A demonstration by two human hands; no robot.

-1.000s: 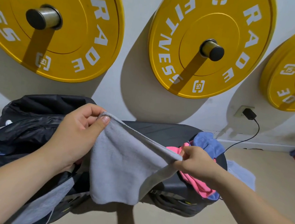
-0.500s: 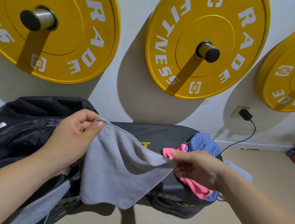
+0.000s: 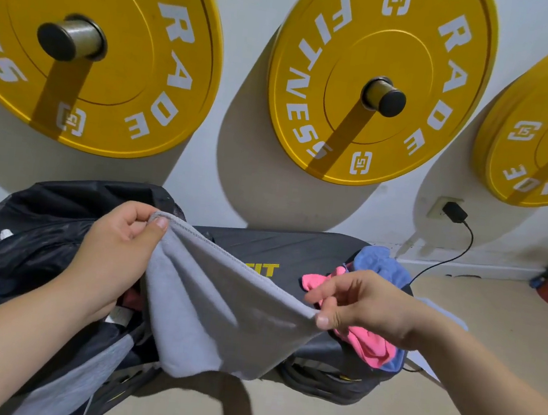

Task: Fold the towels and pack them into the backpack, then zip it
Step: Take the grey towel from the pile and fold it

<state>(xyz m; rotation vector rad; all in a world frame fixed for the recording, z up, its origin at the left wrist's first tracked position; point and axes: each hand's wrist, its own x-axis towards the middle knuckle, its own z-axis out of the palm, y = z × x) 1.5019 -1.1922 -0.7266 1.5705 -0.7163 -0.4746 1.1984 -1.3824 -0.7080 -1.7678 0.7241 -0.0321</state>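
Now, grey towel held up by both hands.
Left hand pinches a corner over the backpack; right hand pinches another by the pink towel.

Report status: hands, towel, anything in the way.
Hands: left hand, right hand each pinch a corner of grey towel, spread between them. Under left hand, backpack. On bench behind right hand: pink towel, blue towel heaped.

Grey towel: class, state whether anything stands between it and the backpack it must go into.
Nothing visible does. The grey towel, pinched by the left hand and the right hand, hangs right beside the backpack. Its opening is hidden behind the left hand and towel.
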